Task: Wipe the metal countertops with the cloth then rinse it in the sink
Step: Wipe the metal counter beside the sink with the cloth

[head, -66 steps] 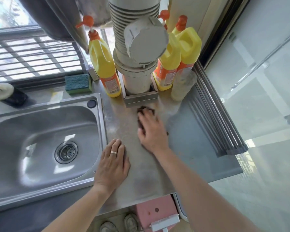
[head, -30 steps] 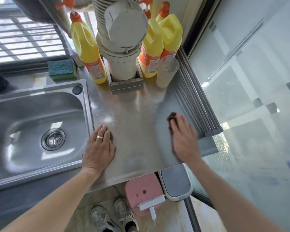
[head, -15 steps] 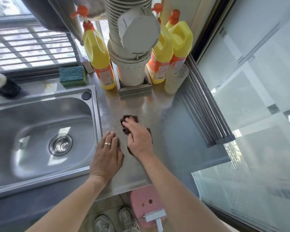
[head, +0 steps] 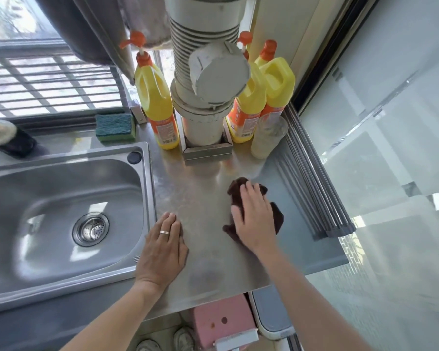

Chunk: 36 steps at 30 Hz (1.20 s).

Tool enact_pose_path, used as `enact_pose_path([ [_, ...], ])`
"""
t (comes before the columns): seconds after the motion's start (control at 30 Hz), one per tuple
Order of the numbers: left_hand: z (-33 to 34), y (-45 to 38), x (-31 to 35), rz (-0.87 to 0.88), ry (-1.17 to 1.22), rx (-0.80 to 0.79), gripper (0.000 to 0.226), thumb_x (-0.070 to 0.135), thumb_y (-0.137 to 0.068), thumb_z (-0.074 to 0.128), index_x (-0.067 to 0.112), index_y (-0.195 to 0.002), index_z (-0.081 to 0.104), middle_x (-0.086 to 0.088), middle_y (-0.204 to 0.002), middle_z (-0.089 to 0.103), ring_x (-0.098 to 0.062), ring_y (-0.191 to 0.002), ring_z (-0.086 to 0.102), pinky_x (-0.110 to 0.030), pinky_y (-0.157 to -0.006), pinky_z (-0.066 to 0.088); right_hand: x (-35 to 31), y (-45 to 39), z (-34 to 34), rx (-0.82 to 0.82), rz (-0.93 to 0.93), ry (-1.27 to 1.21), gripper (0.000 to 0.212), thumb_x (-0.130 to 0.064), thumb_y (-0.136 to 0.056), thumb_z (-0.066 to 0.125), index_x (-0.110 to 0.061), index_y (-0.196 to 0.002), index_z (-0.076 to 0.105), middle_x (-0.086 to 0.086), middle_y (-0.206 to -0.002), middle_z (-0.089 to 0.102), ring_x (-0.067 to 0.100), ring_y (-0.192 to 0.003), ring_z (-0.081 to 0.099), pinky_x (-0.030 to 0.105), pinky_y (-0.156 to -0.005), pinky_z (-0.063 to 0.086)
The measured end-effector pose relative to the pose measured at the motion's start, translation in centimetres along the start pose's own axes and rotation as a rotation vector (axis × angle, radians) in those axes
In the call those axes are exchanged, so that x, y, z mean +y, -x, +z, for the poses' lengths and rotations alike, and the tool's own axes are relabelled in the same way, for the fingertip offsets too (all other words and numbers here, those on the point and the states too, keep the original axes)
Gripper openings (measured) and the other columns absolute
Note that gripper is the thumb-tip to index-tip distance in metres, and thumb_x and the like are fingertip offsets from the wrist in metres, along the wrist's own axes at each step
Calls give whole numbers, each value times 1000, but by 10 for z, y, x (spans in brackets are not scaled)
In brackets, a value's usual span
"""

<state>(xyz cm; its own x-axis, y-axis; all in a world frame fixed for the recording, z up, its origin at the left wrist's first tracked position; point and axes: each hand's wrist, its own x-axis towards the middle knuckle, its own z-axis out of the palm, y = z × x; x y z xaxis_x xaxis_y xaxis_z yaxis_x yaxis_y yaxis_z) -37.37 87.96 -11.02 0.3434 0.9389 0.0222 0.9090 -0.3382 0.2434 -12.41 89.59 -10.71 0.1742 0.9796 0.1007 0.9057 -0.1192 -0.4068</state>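
A dark brown cloth (head: 276,217) lies on the metal countertop (head: 203,196), right of the sink. My right hand (head: 254,217) presses flat on the cloth with straight fingers and covers most of it. My left hand (head: 162,247), a ring on one finger, rests flat on the counter by the right rim of the steel sink (head: 61,219). The sink basin holds only its drain strainer (head: 90,229).
Three yellow detergent bottles (head: 156,107) and a cloudy plastic cup (head: 266,139) stand around a white ribbed pipe (head: 204,79) at the back. A green sponge (head: 115,126) lies behind the sink. A rolled metal rack (head: 314,193) lines the counter's right edge. A pink stool (head: 223,320) sits below.
My right hand has slid the cloth from the middle of the counter, near my left hand, out to the right. My left hand has stayed put.
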Motion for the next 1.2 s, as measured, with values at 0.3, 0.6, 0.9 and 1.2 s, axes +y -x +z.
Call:
enact_pose_path([
  [0.3,8,1,-2,11,1,21,46,24,-94,42,-1,-127,62,-19,-136,59,-38,-136,51,-48,-115,39,-39,-79,40,53,67,12,55,-27,-101,44,-10,-152,44,6,-159,44,22,-151,33,41,-125,27],
  [0.6,10,2,-4,6,71,33,42,18,-89,44,-2,-121,62,-21,-129,60,-40,-131,53,-49,-114,40,-114,-44,68,-155,-366,-282,49,-13,-88,53,-14,-135,66,2,-145,61,18,-138,53,41,-107,46],
  [0.9,10,2,-4,14,45,72,33,21,-91,45,4,-113,62,-14,-128,59,-36,-133,52,-47,-113,41,59,-20,-8,9,91,99,58,-31,-101,45,-12,-156,36,10,-162,37,27,-151,31,51,-122,31],
  [1.2,14,2,-4,11,31,85,35,23,-92,44,4,-115,64,-14,-128,60,-35,-133,52,-46,-112,41,-49,-76,46,7,-5,-10,57,-30,-100,44,-10,-153,41,8,-161,40,24,-152,31,43,-127,23],
])
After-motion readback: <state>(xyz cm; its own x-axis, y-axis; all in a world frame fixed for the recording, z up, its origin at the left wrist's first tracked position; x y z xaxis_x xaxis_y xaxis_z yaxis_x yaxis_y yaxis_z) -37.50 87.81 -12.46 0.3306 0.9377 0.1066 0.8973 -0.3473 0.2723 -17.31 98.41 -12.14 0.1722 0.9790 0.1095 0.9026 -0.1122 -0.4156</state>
